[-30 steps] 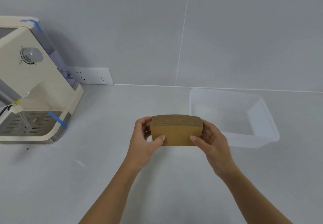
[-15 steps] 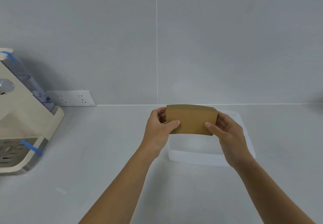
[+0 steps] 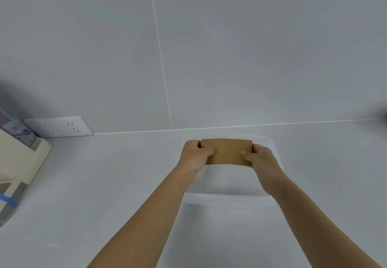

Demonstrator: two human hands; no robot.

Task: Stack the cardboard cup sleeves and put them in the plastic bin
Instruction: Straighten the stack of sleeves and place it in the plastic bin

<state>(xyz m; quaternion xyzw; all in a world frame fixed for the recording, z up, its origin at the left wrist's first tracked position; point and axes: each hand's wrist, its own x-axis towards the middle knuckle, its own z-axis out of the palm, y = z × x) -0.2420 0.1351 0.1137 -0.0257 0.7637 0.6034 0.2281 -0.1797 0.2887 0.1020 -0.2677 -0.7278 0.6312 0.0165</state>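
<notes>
A stack of brown cardboard cup sleeves (image 3: 227,151) is held flat side toward me, over the inside of the clear plastic bin (image 3: 228,201). My left hand (image 3: 193,155) grips its left end and my right hand (image 3: 260,160) grips its right end, thumbs on the front face. The bin sits on the white counter straight ahead; its near rim shows below my wrists and its far rim just behind the stack. How high the stack is above the bin's floor I cannot tell.
A cream countertop appliance (image 3: 18,163) with blue tape stands at the left edge. A white wall socket strip (image 3: 59,126) sits on the grey tiled wall behind it. The white counter (image 3: 104,184) stretches between the appliance and the bin.
Both hands carried the sleeve stack right and forward from the open counter until it is over the bin. The view shifted right and tilted up, so the appliance slid toward the left edge.
</notes>
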